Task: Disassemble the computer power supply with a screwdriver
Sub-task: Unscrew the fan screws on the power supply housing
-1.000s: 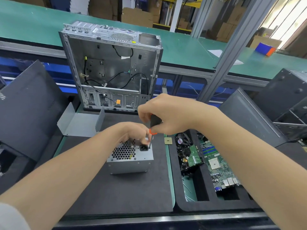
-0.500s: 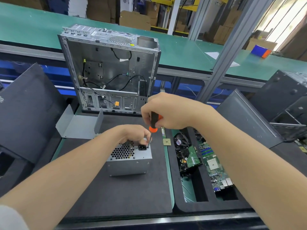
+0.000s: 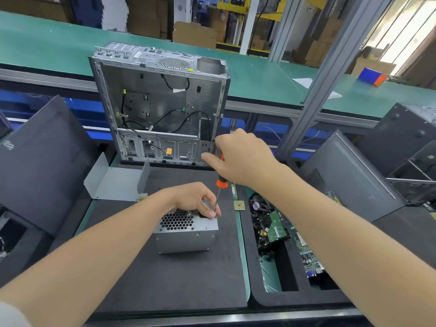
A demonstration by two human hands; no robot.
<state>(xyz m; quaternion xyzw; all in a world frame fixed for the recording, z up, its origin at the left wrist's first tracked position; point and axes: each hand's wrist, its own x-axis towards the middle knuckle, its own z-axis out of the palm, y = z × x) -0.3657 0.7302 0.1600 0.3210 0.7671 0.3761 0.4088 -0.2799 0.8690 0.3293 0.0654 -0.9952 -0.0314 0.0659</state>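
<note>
The power supply [image 3: 186, 239] sits at the centre of the frame on the black mat [image 3: 165, 279], its honeycomb grille facing up. Your left hand [image 3: 193, 199] lies over its far top edge. The fingers are curled down behind the box and the thumb is pressed on the top face at the right corner. Your forearm comes in from the lower left.

The screwdriver [image 3: 222, 184] stands almost upright, just right of centre. Its shaft runs down to that same right corner and the tip is just beside your left thumb. The thumb hides whether the tip sits in a screw.

Your right hand [image 3: 238, 159] is above it, with the fingers curled round the top of the black handle and one fingertip pointing toward the left. The wrist is bent and the arm enters from the lower right.

Behind, in the upper centre, the empty computer case [image 3: 160, 107] stands open. A bent metal cover [image 3: 113, 185] lies to the left of your hand, and a small square chip [image 3: 238, 205] lies on the mat to the right of the screwdriver tip.
</note>
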